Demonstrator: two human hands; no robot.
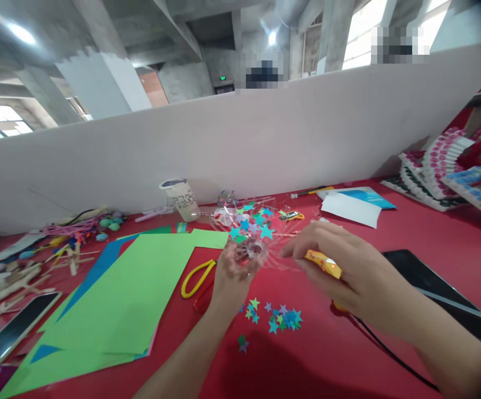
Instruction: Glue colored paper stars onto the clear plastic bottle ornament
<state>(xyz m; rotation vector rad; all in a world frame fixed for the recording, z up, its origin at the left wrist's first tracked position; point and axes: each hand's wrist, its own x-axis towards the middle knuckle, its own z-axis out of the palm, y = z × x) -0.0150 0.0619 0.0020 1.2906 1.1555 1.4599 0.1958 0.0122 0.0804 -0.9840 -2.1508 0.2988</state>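
My left hand (235, 269) is closed around the base of a clear plastic piece (255, 247), which looks like a cut bottle with thin strips fanning outward. Blue, green and purple paper stars (252, 224) sit on its strips. Beside it, on the right, my right hand (340, 260) grips a yellow glue gun (323, 264) with a black cord (390, 349). Its nozzle is hidden, and the fingertips are blurred near the clear strips. Below the hands, loose paper stars (285, 320) lie on the red table (307, 366).
Green and blue paper sheets (149, 293) and yellow-handled scissors (199, 279) lie left. A paper cup (180, 198) stands by the white partition (240, 144). Craft sticks (20, 277) and a phone (14, 327) are far left; a black tablet-like object (415, 271) lies right.
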